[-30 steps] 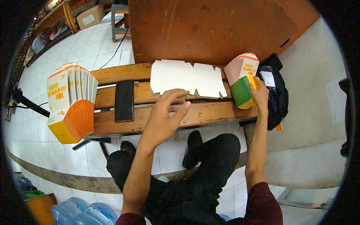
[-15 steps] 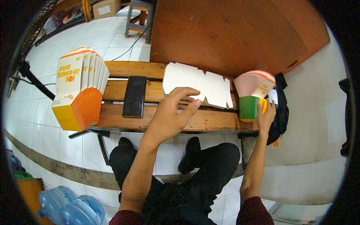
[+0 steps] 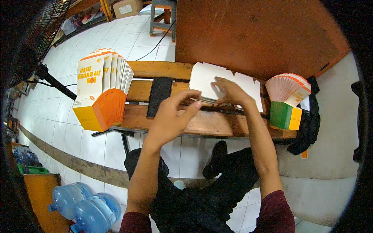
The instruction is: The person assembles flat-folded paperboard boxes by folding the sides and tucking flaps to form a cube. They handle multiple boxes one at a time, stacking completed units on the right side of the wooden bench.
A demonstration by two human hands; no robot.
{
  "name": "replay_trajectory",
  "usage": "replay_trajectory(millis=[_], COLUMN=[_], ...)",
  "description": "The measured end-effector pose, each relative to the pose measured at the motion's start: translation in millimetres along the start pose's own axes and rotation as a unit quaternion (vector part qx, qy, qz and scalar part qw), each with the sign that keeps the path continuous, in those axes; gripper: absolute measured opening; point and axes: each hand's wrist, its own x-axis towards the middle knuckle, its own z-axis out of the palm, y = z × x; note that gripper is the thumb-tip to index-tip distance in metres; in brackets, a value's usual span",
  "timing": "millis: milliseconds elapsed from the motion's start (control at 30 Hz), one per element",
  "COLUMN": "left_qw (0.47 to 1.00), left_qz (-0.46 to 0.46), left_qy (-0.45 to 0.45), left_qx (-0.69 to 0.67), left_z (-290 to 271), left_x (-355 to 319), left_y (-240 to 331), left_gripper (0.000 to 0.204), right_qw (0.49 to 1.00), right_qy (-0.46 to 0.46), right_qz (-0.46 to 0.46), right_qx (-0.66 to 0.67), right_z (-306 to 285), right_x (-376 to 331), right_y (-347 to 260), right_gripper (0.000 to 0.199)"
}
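A stack of flat white cardboard blanks (image 3: pixel 211 79) with notched edges lies on the wooden bench (image 3: pixel 202 124), toward its far side. The right hand (image 3: pixel 232 93) rests on the stack, fingers spread and pinching its near edge; the left hand (image 3: pixel 171 116) hovers just beside that edge, fingers loosely curled, gripping nothing. A black phone (image 3: pixel 159 96) lies left of the stack. Folded orange-and-white cartons (image 3: pixel 101 89) stand at the bench's left end, and a fanned bundle in a green-and-yellow box (image 3: pixel 286 103) stands at its right end.

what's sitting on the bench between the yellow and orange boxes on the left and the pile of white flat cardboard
A black phone lies flat on the wooden bench between the folded boxes and the white flat stack, seen in the head view.
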Motion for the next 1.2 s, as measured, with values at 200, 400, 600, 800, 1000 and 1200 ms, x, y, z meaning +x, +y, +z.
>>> replay_trajectory(millis=[200,400,600,800,1000,1200], left_qw=[0.997,0.993,0.978,0.989,0.980,0.984], left_qz=[-0.046,0.005,0.098,0.024,0.033,0.090], left_qy=[0.045,0.080,0.096,0.010,0.029,0.038], left_qx=[-0.029,0.086,0.159,0.148,0.196,0.147], left_z=[-14,9,45,55,65,66], left_x=[-3,9,22,22,26,27], left_y=[-8,-17,-27,-28,-45,-52], left_gripper=[0.030,0.029,0.026,0.023,0.021,0.021], right_qw=[0.986,0.990,0.965,0.967,0.988,0.999], right_qy=[-0.018,0.030,0.036,0.010,0.013,0.029], right_qz=[0.017,0.033,0.012,0.104,0.019,-0.004], right_qx=[0.164,0.133,0.260,0.233,0.156,-0.034], right_z=[-22,-52,-59,-50,-12,29], right_x=[0,-17,-49,-59,-60,-32], right_y=[8,-24,-47,-39,-32,-24], right_gripper=[0.028,0.020,0.017,0.022,0.015,0.048])
